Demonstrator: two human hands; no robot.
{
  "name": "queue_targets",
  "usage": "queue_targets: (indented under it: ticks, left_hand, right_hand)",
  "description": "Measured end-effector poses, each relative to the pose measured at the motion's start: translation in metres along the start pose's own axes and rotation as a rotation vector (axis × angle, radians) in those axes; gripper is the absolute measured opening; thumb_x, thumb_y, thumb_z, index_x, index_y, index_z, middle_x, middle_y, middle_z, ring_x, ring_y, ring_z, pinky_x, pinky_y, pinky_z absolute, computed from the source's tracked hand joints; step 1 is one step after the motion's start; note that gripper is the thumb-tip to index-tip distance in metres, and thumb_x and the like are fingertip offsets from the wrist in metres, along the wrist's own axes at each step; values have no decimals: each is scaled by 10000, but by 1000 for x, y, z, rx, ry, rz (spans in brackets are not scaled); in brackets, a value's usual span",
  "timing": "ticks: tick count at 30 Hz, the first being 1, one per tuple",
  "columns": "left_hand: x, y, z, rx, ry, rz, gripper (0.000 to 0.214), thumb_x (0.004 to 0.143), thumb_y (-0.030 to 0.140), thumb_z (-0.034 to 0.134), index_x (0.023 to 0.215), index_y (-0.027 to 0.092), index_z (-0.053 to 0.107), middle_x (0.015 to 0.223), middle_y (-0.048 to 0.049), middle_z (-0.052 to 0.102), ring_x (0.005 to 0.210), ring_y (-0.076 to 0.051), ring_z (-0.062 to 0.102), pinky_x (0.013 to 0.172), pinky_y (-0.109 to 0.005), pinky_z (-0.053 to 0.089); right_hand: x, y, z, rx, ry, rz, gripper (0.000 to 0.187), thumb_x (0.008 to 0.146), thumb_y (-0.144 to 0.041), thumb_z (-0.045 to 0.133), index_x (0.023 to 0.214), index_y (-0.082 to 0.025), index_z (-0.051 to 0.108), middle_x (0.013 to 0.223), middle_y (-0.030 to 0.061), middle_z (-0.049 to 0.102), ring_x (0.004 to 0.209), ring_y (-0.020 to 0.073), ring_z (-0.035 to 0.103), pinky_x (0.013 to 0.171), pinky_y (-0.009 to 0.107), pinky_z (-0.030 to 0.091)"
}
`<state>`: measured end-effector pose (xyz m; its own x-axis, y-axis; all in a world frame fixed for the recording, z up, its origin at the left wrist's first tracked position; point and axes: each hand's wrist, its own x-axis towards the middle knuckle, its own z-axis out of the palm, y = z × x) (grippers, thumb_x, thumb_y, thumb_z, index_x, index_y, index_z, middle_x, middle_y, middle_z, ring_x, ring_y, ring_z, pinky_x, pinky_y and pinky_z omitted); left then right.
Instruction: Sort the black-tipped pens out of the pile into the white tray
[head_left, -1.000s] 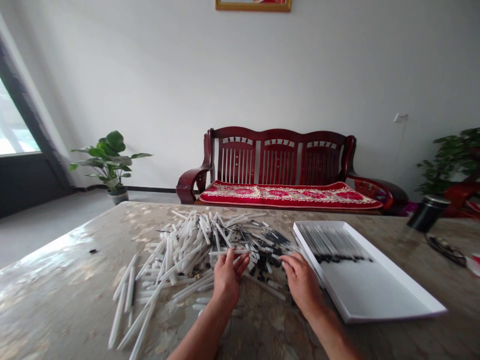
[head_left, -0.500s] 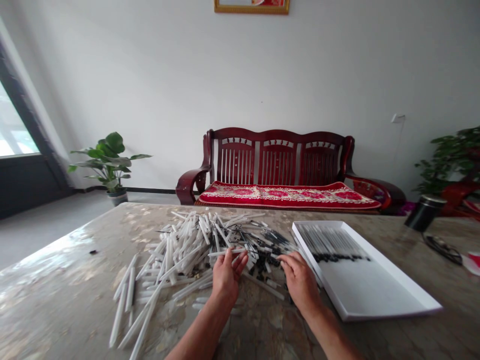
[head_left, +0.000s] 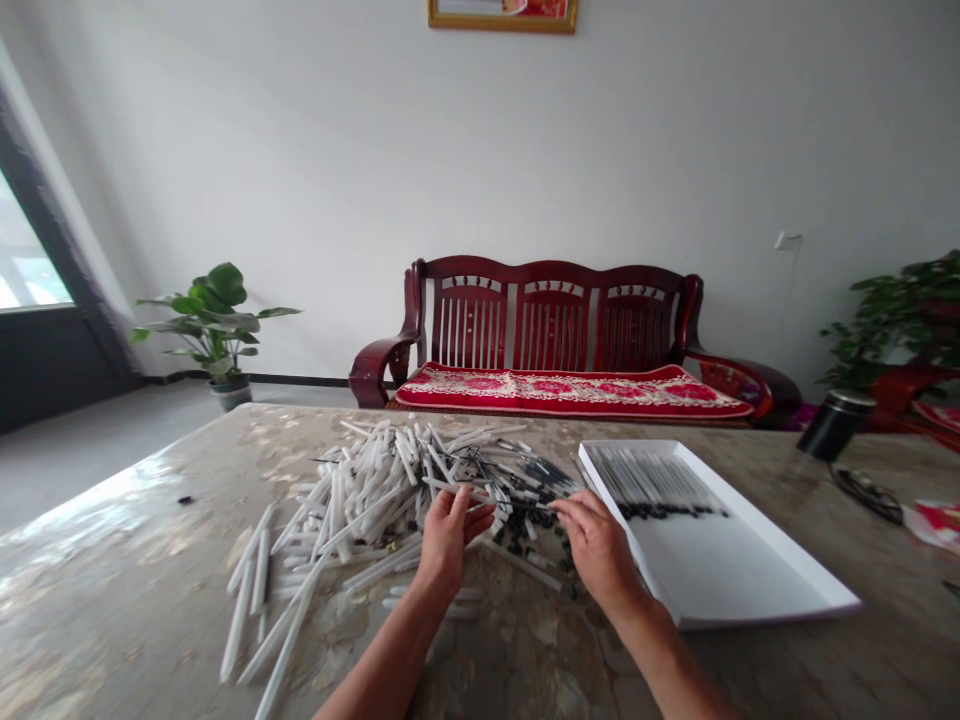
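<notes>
Both grips closed: left hand on a white tube, right hand on a thin refill.

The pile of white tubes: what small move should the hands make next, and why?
Probably lift one piece clear of the pile: both the left hand and right hand have fingertips on its near edge, and the white tray beside the right hand already holds a row.

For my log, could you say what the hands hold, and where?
Left hand pinches a thin white plastic tube near its middle; right hand: cannot tell.
</notes>
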<state>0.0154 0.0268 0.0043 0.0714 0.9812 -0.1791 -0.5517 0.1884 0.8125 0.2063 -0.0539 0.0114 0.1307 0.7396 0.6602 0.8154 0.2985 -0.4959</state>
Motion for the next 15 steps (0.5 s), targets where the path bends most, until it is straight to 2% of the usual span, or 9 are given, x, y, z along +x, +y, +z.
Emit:
queue_targets:
  ticks: [4,9,12,15]
  left_hand:
    - [-3,7,-2,-29,0,-5,143,827,232,683,826,162,559,704,-23,708,595,-151,721,551,-226,588]
    - [-13,8,3,-38,-40,-53,80,859,168,641,815,140,580,730,-57,726,589,-140,712,555,-226,595]
    - [-20,5,10,-75,-77,-119,82,866,142,630,800,137,581,709,-53,716,611,-146,720,573,-229,603]
    - [-27,4,16,-101,-136,-229,92,862,119,632,784,128,584,685,-52,704,603,-147,720,580,-228,607]
  right_hand:
    - [9,-7,-7,85,-75,41,226,864,-178,515,913,-225,731,878,54,679,854,185,641,791,296,505]
    - [26,-22,-4,262,-225,196,155,769,-186,601,824,-222,741,831,26,718,825,178,661,784,290,496]
    - [36,-25,3,509,-328,395,166,704,-240,675,861,-200,706,718,-12,689,666,150,627,612,248,481]
    - [41,-24,9,718,-451,509,260,635,-304,764,839,-185,658,645,-50,629,534,98,530,462,191,375]
